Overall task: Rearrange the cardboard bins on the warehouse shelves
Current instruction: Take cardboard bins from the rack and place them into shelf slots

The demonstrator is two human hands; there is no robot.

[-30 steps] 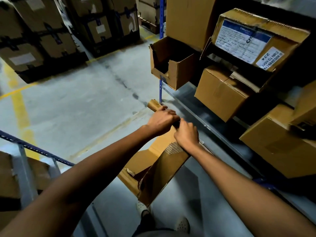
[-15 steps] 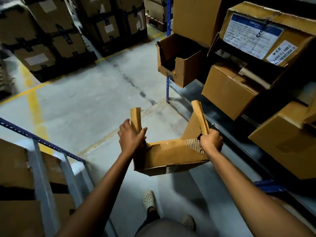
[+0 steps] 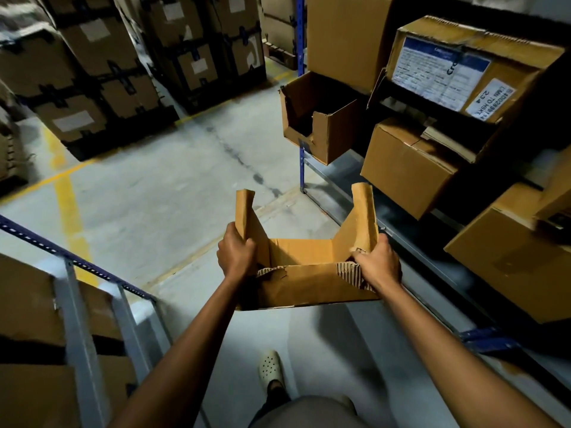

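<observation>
Both hands hold an open cardboard bin [image 3: 309, 273] in mid-air over the aisle floor [image 3: 160, 193] — the left hand [image 3: 236, 251] clenched around its left wall, the right hand [image 3: 378, 264] gripping the torn right corner — beside the shelf rack [image 3: 411, 251] of boxes.

Left hand [image 3: 236, 251] and right hand [image 3: 378, 267] grip a torn, seemingly empty cardboard bin [image 3: 306, 273].
</observation>
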